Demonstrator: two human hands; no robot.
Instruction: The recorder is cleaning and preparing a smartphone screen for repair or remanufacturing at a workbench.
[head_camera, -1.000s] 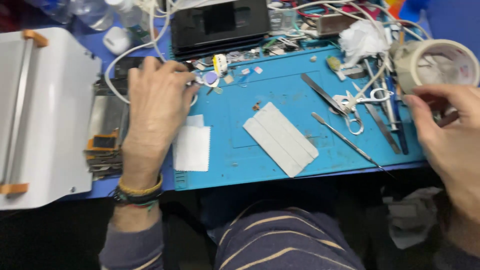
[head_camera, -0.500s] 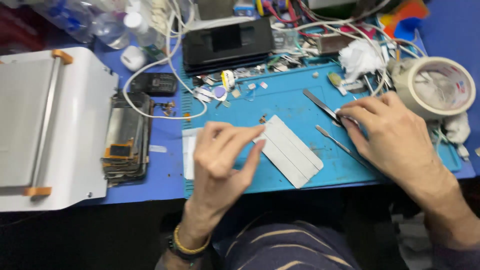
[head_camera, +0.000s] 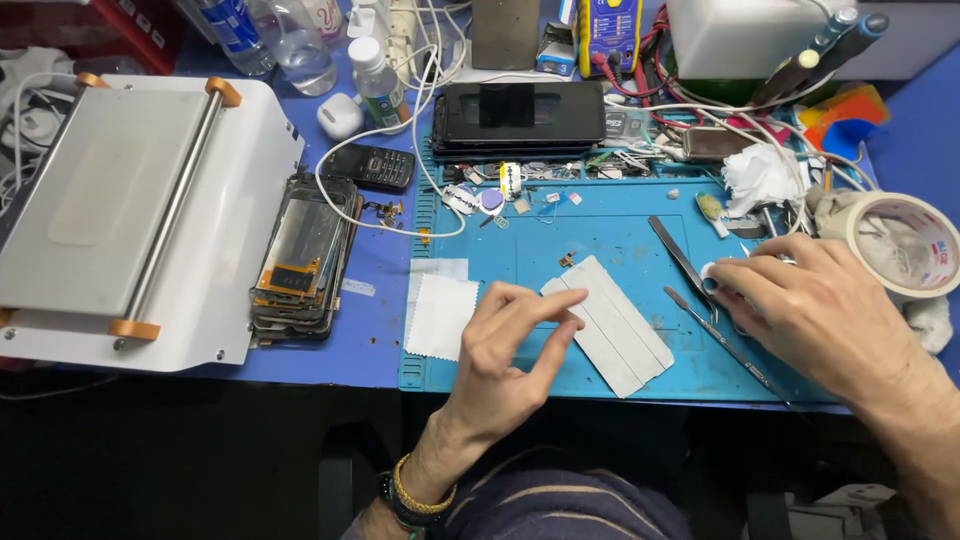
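Left hand (head_camera: 510, 345) hovers over the blue work mat (head_camera: 620, 240), fingers loosely curled and holding nothing, tips just touching the white strips (head_camera: 610, 322) — two of them, side by side at the mat's middle. Right hand (head_camera: 810, 310) rests over the tools: fingers bent, pinching a small white piece (head_camera: 708, 272), I can't tell what. Two slim metal tools (head_camera: 700, 300) lie beside it. One tape roll (head_camera: 900, 245) sits at the right, one white cloth (head_camera: 440, 315) on the left, and one stack of phone screens (head_camera: 305, 255) lies on the desk (head_camera: 370, 330).
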